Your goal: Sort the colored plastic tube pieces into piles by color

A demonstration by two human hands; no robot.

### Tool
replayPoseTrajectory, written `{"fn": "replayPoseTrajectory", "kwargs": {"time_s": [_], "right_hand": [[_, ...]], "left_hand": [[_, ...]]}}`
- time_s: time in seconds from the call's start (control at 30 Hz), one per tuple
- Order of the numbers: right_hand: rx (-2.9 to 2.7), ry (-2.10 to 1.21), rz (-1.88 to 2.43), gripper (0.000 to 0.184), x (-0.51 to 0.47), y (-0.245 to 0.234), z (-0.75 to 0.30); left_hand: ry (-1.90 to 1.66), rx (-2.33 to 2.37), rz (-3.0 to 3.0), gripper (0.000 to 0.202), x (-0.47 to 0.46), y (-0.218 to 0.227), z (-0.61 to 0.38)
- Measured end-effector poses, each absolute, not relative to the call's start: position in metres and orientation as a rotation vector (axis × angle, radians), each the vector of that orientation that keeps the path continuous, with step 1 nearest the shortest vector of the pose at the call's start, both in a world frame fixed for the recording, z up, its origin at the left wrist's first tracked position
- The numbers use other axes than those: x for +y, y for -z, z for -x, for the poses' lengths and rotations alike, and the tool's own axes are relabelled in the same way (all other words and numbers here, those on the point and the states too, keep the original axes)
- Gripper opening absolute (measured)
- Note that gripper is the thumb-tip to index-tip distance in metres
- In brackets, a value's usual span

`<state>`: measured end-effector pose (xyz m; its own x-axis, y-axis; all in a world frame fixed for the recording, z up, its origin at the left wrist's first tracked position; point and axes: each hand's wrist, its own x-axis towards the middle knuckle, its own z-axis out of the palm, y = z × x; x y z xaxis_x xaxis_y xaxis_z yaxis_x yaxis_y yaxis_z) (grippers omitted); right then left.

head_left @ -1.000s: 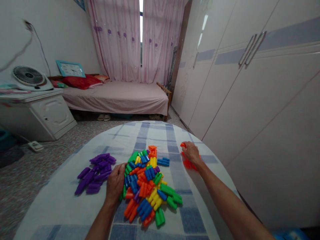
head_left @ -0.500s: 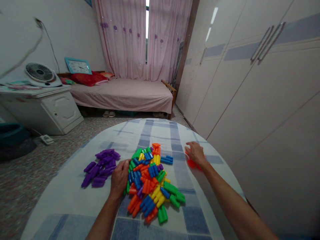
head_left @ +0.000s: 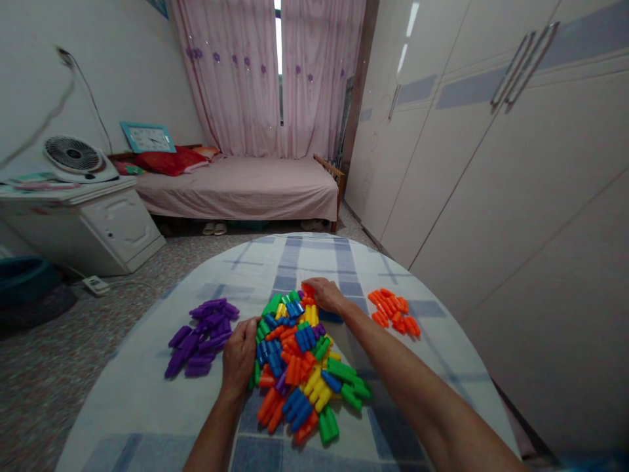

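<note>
A heap of mixed plastic blocks (head_left: 299,360) in orange, blue, green and yellow lies in the middle of a round table with a blue-checked cloth (head_left: 147,406). My left hand (head_left: 240,354) rests on the heap's left edge, fingers curled over the blocks. At the far top of the heap my right hand (head_left: 324,295) has its fingers bent down onto an orange block (head_left: 307,288). To the left lies a group of purple blocks (head_left: 199,334). On the right lies a small group of orange blocks (head_left: 393,309).
White wardrobe doors (head_left: 491,164) stand close on the right of the table. Beyond the table are a pink bed (head_left: 236,187), a white cabinet (head_left: 93,223) with a fan (head_left: 73,157) on it, and a power strip (head_left: 95,285) on the floor.
My right hand has left the orange group at the right and moved left to the top of the mixed heap. My left hand stayed at the heap's left edge.
</note>
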<state>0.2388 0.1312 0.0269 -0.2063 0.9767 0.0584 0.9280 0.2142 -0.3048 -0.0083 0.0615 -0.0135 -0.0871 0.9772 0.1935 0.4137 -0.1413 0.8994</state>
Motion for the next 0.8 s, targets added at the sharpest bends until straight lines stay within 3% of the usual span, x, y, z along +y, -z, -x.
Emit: {"fn": "replayPoseTrajectory", "kwargs": {"time_s": [0.43, 0.8], "right_hand": [[-2.053, -0.195, 1.982, 0.028, 0.104, -0.029, -0.273], [-1.45, -0.034, 2.321, 0.039, 0.056, -0.04, -0.399]], "left_hand": [[-1.199, 1.53, -1.627, 0.046, 0.064, 0.016, 0.011], [-1.206, 1.536, -1.607, 0.044, 0.064, 0.018, 0.011]]}}
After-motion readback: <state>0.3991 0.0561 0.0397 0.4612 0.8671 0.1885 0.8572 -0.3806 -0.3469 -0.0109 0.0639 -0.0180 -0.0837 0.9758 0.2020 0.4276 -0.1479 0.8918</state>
